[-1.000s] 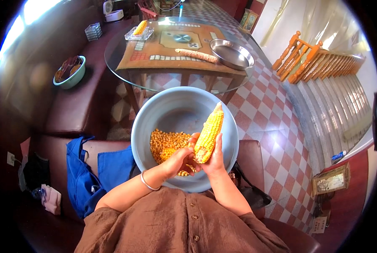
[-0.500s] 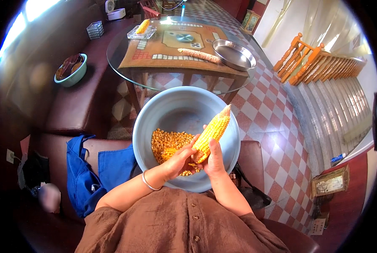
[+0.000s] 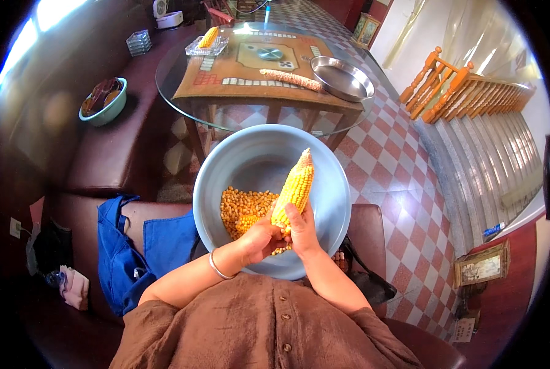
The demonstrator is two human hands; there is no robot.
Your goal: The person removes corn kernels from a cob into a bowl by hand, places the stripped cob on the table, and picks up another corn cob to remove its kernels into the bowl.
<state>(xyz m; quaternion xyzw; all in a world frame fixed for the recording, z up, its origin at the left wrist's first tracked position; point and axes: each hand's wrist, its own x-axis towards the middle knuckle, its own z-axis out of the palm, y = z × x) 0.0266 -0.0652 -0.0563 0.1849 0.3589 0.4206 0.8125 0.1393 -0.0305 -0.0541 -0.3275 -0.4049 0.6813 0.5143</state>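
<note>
A yellow ear of corn (image 3: 296, 186) stands tilted over a pale blue basin (image 3: 332, 178), its pointed tip up and away from me. My right hand (image 3: 302, 229) is closed around its lower right side, the thumb lying along the kernels. At the ear's lower end my left hand (image 3: 261, 240), with a bangle on its wrist, is closed against the base; its fingertips are partly hidden. Loose corn kernels (image 3: 241, 209) lie in the left part of the basin, below the hands.
Beyond the basin is a glass-topped table (image 3: 173, 111) bearing a bare cob (image 3: 292, 80), a steel pan (image 3: 342, 79) and a glass dish (image 3: 195, 48) with another ear of corn. Blue cloth (image 3: 167, 240) lies left of the basin, a black bag (image 3: 373, 286) right. A green bowl (image 3: 112, 111) sits on the bench.
The ear of corn has swung left and now stands more upright. Both hands have shifted slightly with it, still holding its lower part.
</note>
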